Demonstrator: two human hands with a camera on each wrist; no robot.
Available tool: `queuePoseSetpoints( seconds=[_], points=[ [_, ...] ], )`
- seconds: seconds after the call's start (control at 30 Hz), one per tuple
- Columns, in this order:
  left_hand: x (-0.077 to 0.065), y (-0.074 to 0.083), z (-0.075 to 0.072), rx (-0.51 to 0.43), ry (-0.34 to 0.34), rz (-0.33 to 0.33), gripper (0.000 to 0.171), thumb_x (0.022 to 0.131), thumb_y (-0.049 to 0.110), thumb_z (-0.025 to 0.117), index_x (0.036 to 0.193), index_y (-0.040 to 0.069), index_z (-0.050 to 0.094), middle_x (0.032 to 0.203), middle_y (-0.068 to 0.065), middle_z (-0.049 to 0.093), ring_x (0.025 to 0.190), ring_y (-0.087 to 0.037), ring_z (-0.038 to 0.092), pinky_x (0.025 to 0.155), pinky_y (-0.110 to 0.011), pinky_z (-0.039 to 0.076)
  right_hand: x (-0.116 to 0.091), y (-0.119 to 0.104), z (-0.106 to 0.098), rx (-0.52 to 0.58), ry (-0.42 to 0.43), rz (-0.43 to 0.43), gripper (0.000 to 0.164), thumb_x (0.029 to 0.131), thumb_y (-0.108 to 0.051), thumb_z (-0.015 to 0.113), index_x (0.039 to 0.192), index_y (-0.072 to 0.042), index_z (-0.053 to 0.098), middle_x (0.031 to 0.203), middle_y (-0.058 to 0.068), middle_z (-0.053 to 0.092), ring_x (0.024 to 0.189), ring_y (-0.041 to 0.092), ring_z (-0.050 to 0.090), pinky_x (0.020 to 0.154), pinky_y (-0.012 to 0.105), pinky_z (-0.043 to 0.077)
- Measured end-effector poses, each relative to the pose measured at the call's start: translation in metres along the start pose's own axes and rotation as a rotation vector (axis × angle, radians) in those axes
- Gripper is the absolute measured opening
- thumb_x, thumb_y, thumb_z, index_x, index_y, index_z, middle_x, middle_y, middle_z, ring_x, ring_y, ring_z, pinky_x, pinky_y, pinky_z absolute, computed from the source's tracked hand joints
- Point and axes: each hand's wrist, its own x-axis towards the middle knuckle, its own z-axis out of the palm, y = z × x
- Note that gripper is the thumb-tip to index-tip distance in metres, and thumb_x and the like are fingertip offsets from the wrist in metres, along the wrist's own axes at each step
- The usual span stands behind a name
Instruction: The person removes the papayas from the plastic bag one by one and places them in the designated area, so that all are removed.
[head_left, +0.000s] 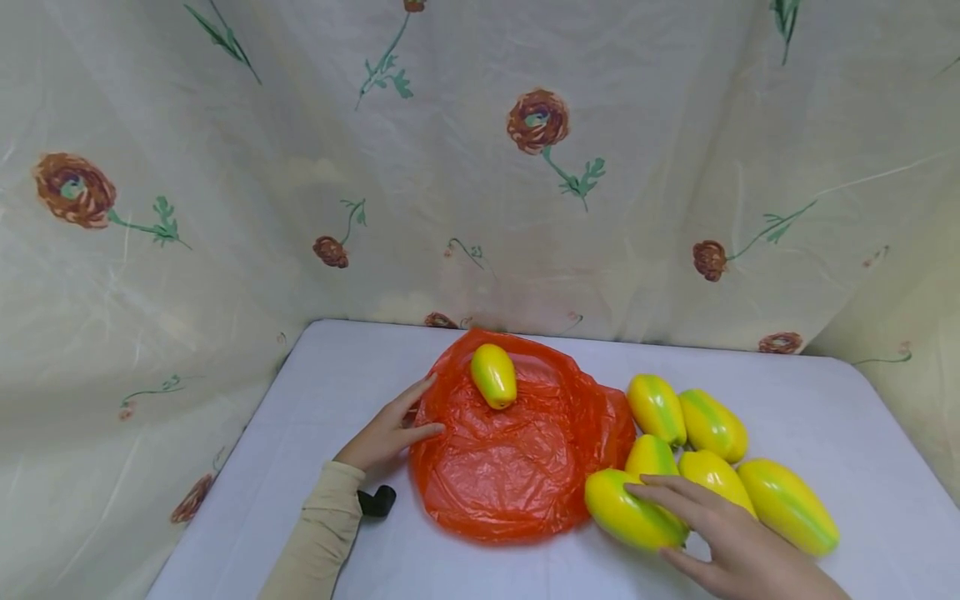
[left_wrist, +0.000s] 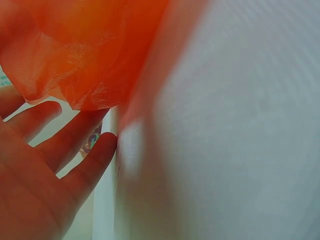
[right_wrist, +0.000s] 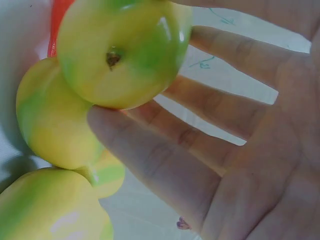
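A red plastic bag (head_left: pixel 495 492) lies spread on the table, with one glossy yellow-green fruit (head_left: pixel 493 375) on it. At the bag's left edge, my left hand (head_left: pixel 386 433) touches the plastic with spread, fairly straight fingers (left_wrist: pixel 82 137). My right hand (head_left: pixel 723 533) holds another yellow-green fruit (head_left: pixel 630 508) between thumb and fingers, beside the bag's lower right edge. The right wrist view shows the brown-tipped end of that held fruit (right_wrist: pixel 112 57). Several similar fruits (head_left: pixel 712 425) are grouped just beyond and beside the right hand.
The white-covered table (head_left: pixel 360 358) has rounded far corners. Floral-patterned curtains (head_left: pixel 450 167) hang behind it and at both sides. A small black object (head_left: pixel 378 502) shows by the left wrist. One fruit (head_left: pixel 787 506) lies at the right of the group.
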Motion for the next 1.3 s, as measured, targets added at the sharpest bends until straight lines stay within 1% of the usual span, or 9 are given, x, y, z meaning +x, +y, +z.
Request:
queuePoseSetpoints(
  seconds=[0.13,0.23,0.5,0.7,0.93,1.1,1.3],
  points=[
    [-0.001,0.001,-0.001,-0.002,-0.002,0.000,0.082,0.096,0.031,0.074,0.164,0.033,0.027,0.171,-0.001,0.028,0.154,-0.032,0.036,0.123,-0.054,0.038,0.001,0.000,0.001,0.013,-0.032,-0.004,0.075,0.082,-0.044,0.085,0.148,-0.038,0.052,0.151,-0.001,0.057,0.127,0.025,0.062,0.094,0.050,0.061],
    [-0.002,0.002,-0.001,0.003,-0.005,-0.002,0.083,0.096,0.032,0.074,0.164,0.033,0.027,0.171,-0.001,0.028,0.154,-0.032,0.035,0.123,-0.055,0.037,0.002,-0.001,0.002,0.033,-0.054,-0.011,0.075,0.082,-0.042,0.085,0.149,-0.037,0.052,0.151,0.000,0.057,0.127,0.025,0.062,0.095,0.050,0.061],
    [-0.002,0.000,-0.001,0.004,-0.002,0.006,0.083,0.096,0.032,0.074,0.164,0.034,0.027,0.171,-0.001,0.029,0.152,-0.033,0.037,0.122,-0.056,0.039,0.003,-0.002,0.004,0.043,-0.070,-0.018,0.074,0.082,-0.040,0.085,0.149,-0.033,0.053,0.150,0.002,0.058,0.127,0.027,0.062,0.095,0.053,0.060],
    [0.000,-0.002,0.000,0.001,0.001,0.002,0.083,0.096,0.033,0.075,0.164,0.034,0.028,0.171,-0.001,0.030,0.150,-0.033,0.040,0.121,-0.057,0.040,0.007,-0.004,0.009,0.069,-0.081,-0.006,0.073,0.082,-0.034,0.086,0.148,-0.031,0.055,0.150,0.004,0.058,0.126,0.028,0.062,0.096,0.056,0.059],
    [0.000,-0.002,0.001,-0.008,-0.001,0.000,0.083,0.096,0.032,0.075,0.164,0.035,0.028,0.171,0.000,0.030,0.150,-0.033,0.040,0.121,-0.056,0.040,0.010,-0.004,0.014,0.069,-0.084,-0.008,0.070,0.083,-0.030,0.086,0.146,-0.028,0.057,0.149,0.005,0.057,0.129,0.032,0.057,0.098,0.060,0.057],
    [0.001,-0.001,0.001,-0.006,0.002,-0.005,0.082,0.096,0.033,0.074,0.164,0.035,0.028,0.170,-0.001,0.032,0.147,-0.033,0.044,0.118,-0.055,0.044,0.013,-0.006,0.016,0.055,-0.088,0.016,0.067,0.081,-0.029,0.088,0.142,-0.028,0.060,0.147,0.004,0.059,0.127,0.031,0.058,0.099,0.061,0.056],
    [0.001,-0.001,0.002,0.002,0.007,-0.008,0.082,0.096,0.033,0.074,0.164,0.035,0.028,0.170,-0.001,0.031,0.147,-0.033,0.044,0.117,-0.055,0.045,0.014,-0.008,0.018,0.032,-0.079,0.084,0.068,0.077,-0.028,0.091,0.139,-0.031,0.063,0.145,0.000,0.060,0.127,0.028,0.058,0.099,0.060,0.056]
  ],
)
